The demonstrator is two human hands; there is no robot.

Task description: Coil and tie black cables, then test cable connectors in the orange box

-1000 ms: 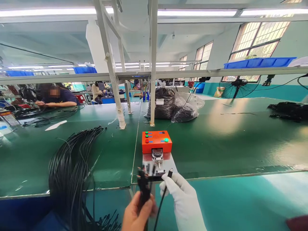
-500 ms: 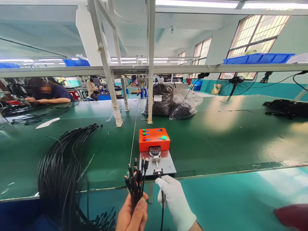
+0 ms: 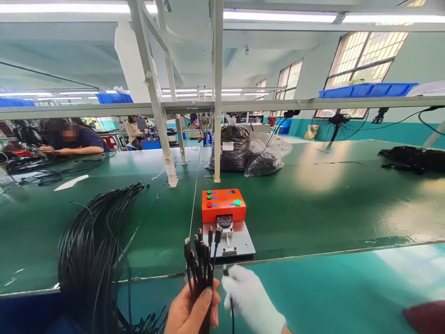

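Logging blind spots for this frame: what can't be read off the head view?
- Right hand: motion-blurred; its grip on the single cable is unclear.
- Gauge display on the orange box: too small to read.
- Left hand: cut off by the bottom edge, holding the connector bunch.
- Cable bundle: lower end runs out of frame.

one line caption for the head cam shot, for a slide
Bare left hand grips a bunch of black cables; gloved right hand pinches one cable near the orange tester.

Upright fan of black connector-tipped cables [image 3: 201, 260] beside one blurred single black cable [image 3: 227, 283].
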